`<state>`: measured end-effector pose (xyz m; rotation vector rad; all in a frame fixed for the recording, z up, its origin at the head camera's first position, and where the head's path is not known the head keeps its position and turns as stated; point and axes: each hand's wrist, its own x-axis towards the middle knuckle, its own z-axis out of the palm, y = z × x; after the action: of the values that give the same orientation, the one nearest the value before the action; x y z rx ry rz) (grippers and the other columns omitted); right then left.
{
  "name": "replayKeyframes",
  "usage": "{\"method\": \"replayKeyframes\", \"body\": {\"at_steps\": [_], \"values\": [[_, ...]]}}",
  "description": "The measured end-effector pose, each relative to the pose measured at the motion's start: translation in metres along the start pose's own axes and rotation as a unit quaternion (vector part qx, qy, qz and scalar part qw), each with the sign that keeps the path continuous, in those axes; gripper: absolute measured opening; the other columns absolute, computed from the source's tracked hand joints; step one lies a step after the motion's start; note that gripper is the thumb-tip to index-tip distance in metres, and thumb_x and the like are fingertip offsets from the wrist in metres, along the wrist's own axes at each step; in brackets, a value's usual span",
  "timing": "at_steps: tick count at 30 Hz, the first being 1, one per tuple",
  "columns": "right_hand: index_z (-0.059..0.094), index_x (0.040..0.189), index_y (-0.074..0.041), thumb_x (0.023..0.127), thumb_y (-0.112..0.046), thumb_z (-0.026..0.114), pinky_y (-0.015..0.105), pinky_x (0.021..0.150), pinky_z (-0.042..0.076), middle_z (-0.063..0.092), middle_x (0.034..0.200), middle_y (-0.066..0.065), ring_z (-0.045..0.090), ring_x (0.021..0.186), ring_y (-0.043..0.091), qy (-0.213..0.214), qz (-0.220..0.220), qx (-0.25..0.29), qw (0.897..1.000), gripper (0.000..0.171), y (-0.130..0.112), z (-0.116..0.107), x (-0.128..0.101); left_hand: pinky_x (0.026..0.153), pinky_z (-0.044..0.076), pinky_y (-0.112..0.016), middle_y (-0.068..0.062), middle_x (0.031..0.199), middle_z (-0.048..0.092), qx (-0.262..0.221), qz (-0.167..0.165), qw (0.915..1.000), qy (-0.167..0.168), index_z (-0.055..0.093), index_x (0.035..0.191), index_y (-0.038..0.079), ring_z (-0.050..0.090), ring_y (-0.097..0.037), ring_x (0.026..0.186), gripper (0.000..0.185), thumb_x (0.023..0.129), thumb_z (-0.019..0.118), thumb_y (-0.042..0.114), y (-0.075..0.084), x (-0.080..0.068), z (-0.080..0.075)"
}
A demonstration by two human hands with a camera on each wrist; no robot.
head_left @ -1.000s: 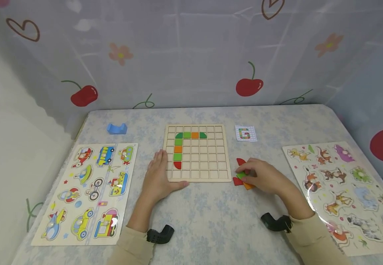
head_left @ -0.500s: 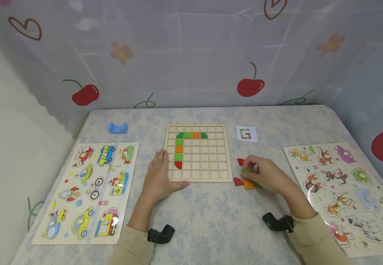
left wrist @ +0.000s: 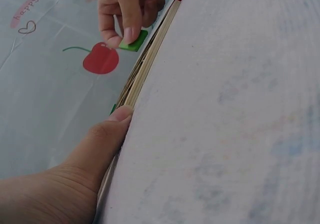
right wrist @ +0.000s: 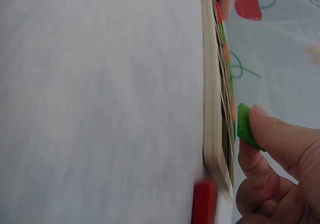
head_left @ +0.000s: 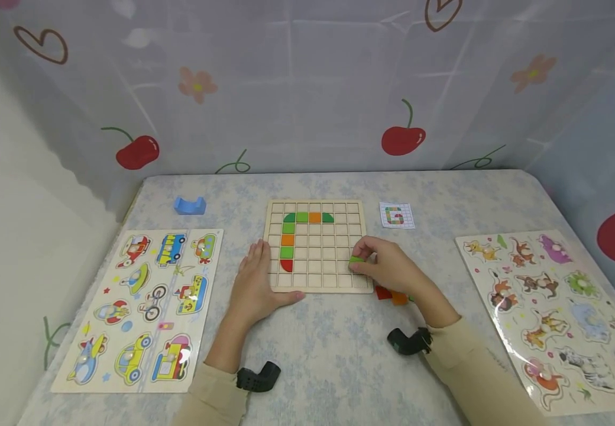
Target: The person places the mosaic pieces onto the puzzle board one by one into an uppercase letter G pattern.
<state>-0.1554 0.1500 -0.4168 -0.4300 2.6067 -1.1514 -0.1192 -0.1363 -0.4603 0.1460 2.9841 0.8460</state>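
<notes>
A wooden grid board (head_left: 320,284) lies mid-table, with green, orange and red tiles set in its left column and along an upper row. My left hand (head_left: 254,290) rests against the board's left and front edges, thumb along the front. Between thumb and fingers, my right hand (head_left: 387,263) pinches a green square tile (right wrist: 245,126) over the right part of the board. Loose tiles lie off the board's front right corner: a red tile (head_left: 383,293) and an orange tile (head_left: 400,297) show, partly covered by the right hand and forearm.
A small pattern card (head_left: 397,215) lies behind the board on the right. A vehicle puzzle board (head_left: 142,313) lies at left and an animal puzzle board (head_left: 547,313) at right. A blue holder (head_left: 190,206) stands at the back left.
The right hand has picked up a green tile from the loose pile and moved left with it, over the board. The left hand has stayed in place.
</notes>
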Motion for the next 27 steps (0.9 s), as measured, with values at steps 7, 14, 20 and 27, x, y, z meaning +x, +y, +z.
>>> {"method": "replayKeyframes", "body": {"at_steps": [7, 14, 20, 27], "values": [[0.059, 0.093, -0.020, 0.086, -0.026, 0.070, 0.028, 0.060, 0.044, 0.059, 0.086, -0.002, 0.049, 0.065, 0.016, -0.009, -0.007, -0.002, 1.000, 0.014, -0.018, 0.021, 0.019, 0.120, 0.012, -0.048, -0.010, 0.160, 0.008, -0.001, -0.003, 1.0000, -0.003, 0.012, 0.152, 0.006, 0.003, -0.025, 0.149, 0.132, 0.057, 0.074, 0.072, 0.001, -0.001, 0.000], [0.060, 0.091, -0.021, 0.085, -0.027, 0.070, 0.029, 0.068, 0.045, 0.059, 0.083, -0.004, 0.052, 0.070, 0.015, -0.002, -0.023, -0.012, 1.000, 0.013, -0.036, 0.040, 0.036, 0.120, 0.011, -0.047, -0.010, 0.160, 0.008, 0.002, -0.001, 1.0000, -0.002, 0.012, 0.152, 0.006, 0.004, -0.025, 0.149, 0.132, 0.057, 0.073, 0.073, 0.002, 0.000, -0.002], [0.060, 0.090, -0.023, 0.084, -0.028, 0.072, 0.027, 0.066, 0.045, 0.060, 0.079, -0.008, 0.053, 0.068, 0.013, -0.006, -0.031, -0.033, 0.999, 0.014, -0.049, 0.055, 0.046, 0.120, 0.012, -0.047, -0.011, 0.160, 0.009, 0.001, 0.000, 1.0000, -0.002, 0.012, 0.152, 0.005, 0.005, -0.025, 0.149, 0.131, 0.057, 0.074, 0.073, 0.002, -0.001, -0.003], [0.062, 0.092, -0.023, 0.084, -0.030, 0.071, 0.026, 0.070, 0.046, 0.059, 0.083, -0.009, 0.054, 0.076, 0.010, -0.010, -0.038, -0.063, 0.997, 0.014, -0.056, 0.065, 0.051, 0.120, 0.013, -0.049, -0.012, 0.160, 0.010, 0.002, 0.006, 1.0000, 0.003, 0.013, 0.152, 0.004, 0.006, -0.027, 0.149, 0.130, 0.058, 0.073, 0.072, 0.002, -0.001, -0.003]]}}
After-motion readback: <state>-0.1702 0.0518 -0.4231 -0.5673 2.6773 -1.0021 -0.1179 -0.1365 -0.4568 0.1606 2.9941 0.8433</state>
